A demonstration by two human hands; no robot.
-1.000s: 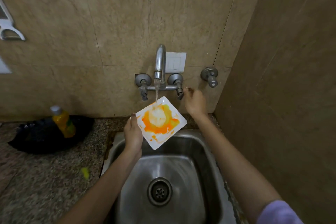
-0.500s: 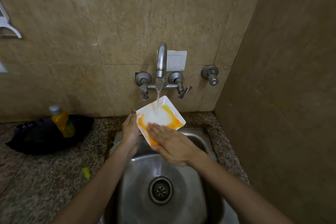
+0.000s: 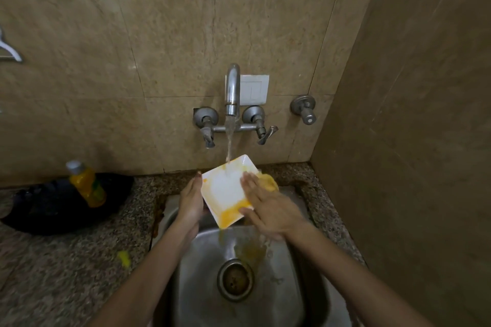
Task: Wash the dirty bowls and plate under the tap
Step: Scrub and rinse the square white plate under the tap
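Plate (image 3: 225,191), square, white, tilts between the hands under the tap (image 3: 233,93): left hand (image 3: 190,200) grips its rim, right hand (image 3: 268,210) rubs it flat-fingered. Stiff, breakable, probably slippery; hold the rim.

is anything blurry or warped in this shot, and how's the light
Head view: the right hand, flat on the square white plate, is motion-smeared. Also in the head view, seams in the beige wall tiles slant from the wide lens. The light is dim and warm, with soft glare in the steel sink.
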